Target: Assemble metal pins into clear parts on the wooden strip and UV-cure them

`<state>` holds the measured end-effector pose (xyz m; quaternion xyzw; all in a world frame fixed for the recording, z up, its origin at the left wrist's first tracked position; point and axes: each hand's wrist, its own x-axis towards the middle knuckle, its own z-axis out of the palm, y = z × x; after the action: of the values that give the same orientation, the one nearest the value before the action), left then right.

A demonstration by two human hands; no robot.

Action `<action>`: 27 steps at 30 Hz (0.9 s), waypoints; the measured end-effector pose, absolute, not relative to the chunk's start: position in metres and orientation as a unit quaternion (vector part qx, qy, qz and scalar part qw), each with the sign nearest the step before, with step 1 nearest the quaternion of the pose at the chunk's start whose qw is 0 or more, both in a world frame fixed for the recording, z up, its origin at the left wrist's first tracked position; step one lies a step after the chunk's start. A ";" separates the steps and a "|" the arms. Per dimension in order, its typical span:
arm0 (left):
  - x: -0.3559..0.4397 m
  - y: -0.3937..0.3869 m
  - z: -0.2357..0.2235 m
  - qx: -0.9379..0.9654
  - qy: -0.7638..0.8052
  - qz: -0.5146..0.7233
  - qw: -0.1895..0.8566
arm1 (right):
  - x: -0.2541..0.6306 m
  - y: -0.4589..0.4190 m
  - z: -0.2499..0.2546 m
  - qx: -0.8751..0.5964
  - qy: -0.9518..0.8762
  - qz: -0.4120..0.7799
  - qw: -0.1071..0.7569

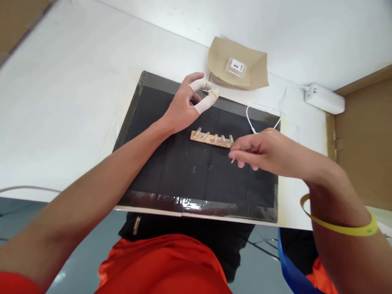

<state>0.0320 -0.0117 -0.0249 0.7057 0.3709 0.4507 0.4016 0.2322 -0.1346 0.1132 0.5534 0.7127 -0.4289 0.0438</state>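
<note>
A small tan strip (211, 139) with several silver metal pieces on it lies on a black mat (171, 163). My left hand (186, 104) hovers just behind the strip; white cots cover its thumb and forefinger, which pinch a tiny pale part I cannot name. My right hand (260, 153), with a yellow wristband, reaches in from the right. Its fingers are bunched together at the strip's right end, and whether they hold anything is hidden.
A brown paper bag (241, 61) with a small clear plastic box (236, 66) on it lies behind the mat. A white adapter (324, 99) with a white cable (263, 112) sits at the right. The white table's front edge is near my lap.
</note>
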 end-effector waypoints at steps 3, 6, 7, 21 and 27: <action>0.032 -0.012 -0.023 0.699 0.373 0.448 0.413 | 0.256 -0.145 0.110 0.623 0.624 -0.465 -0.085; 0.032 -0.012 -0.022 0.695 0.371 0.448 0.423 | 0.269 -0.154 0.098 0.662 0.562 -0.462 -0.181; 0.031 -0.012 -0.021 0.695 0.369 0.447 0.425 | 0.271 -0.156 0.093 0.666 0.552 -0.463 -0.194; 0.029 -0.011 -0.019 0.707 0.372 0.430 0.421 | 0.286 -0.151 0.082 0.640 0.592 -0.479 -0.101; 0.029 -0.011 -0.019 0.706 0.370 0.433 0.422 | 0.279 -0.144 0.084 0.665 0.614 -0.377 -0.197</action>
<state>0.0288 -0.0112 -0.0192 0.7058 0.3699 0.4328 0.4215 0.2785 -0.1444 0.0841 0.6647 0.6144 -0.3766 -0.1974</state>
